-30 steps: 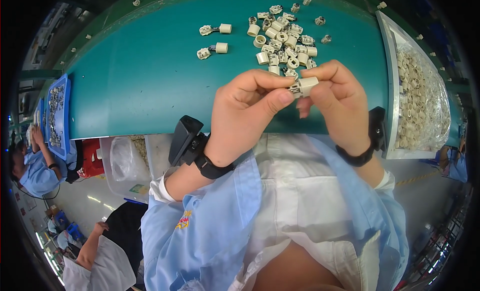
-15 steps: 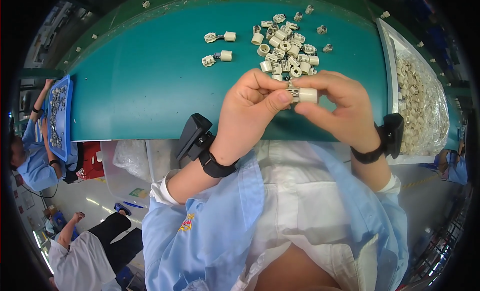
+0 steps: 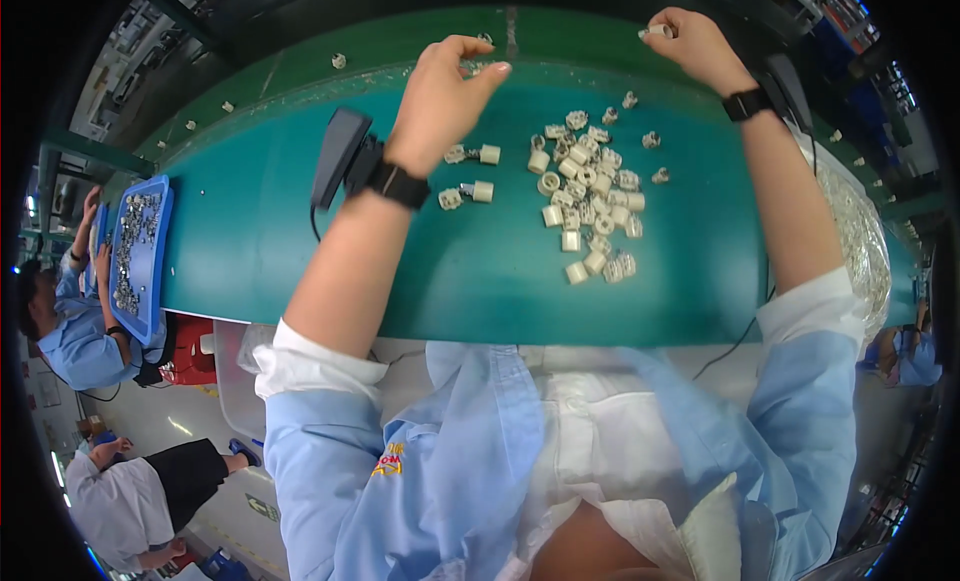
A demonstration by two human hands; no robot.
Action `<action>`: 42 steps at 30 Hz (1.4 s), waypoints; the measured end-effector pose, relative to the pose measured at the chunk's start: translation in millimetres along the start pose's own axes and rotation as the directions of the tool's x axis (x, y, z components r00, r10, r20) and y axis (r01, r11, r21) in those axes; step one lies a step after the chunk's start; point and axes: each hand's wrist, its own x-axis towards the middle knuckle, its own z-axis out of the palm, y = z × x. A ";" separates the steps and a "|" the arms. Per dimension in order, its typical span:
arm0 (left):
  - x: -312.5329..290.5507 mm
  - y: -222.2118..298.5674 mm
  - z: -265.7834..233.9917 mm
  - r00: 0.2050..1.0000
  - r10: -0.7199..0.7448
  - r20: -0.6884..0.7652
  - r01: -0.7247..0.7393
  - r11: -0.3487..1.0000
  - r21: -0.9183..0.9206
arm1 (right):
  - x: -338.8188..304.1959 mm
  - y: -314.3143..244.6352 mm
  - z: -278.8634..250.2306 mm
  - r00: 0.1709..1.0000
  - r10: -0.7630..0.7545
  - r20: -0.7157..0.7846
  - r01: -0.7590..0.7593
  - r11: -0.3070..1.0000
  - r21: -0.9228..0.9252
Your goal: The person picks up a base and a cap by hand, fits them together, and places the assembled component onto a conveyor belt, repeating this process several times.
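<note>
At the far right, above the green strip beyond the worktable, my right hand (image 3: 695, 49) pinches a small cream cylindrical plastic part (image 3: 659, 30) between thumb and fingertips. My left hand (image 3: 443, 96) reaches over the table's far edge with thumb and index finger apart and nothing visible between them. Just past its index fingertip a small part (image 3: 485, 38) shows on the green strip. Below that hand lie two cream caps (image 3: 489, 155) with pale connector pieces beside them. A loose pile of similar cream parts (image 3: 585, 186) covers the table's middle right.
The worktable (image 3: 290, 251) is teal green. A plastic-lined container of parts (image 3: 855, 206) stands at the right, partly behind my right arm. A blue tray (image 3: 150, 271) of small parts is at the left, beside a co-worker (image 3: 85, 326). Scattered pieces lie along the green strip (image 3: 290, 71).
My hands were together at the near side, both on one cream part. They have parted: the left moved far and leftward, the right far and rightward holding a cream part. The view has shifted.
</note>
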 end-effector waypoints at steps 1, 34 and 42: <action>16.1 -10.0 -1.7 0.997 -0.074 0.024 0.073 0.995 0.062 | 15.6 15.8 3.7 0.999 0.014 0.032 -0.012 0.998 -0.060; 4.6 66.3 -8.0 0.963 -0.025 0.269 0.100 0.958 -0.269 | -118.1 101.9 -134.5 0.972 0.141 0.190 -0.155 0.986 0.061; -48.5 57.9 1.3 0.884 -0.132 0.447 0.337 0.844 -0.417 | -257.2 109.0 -85.0 0.772 0.628 0.100 -0.568 0.752 -0.336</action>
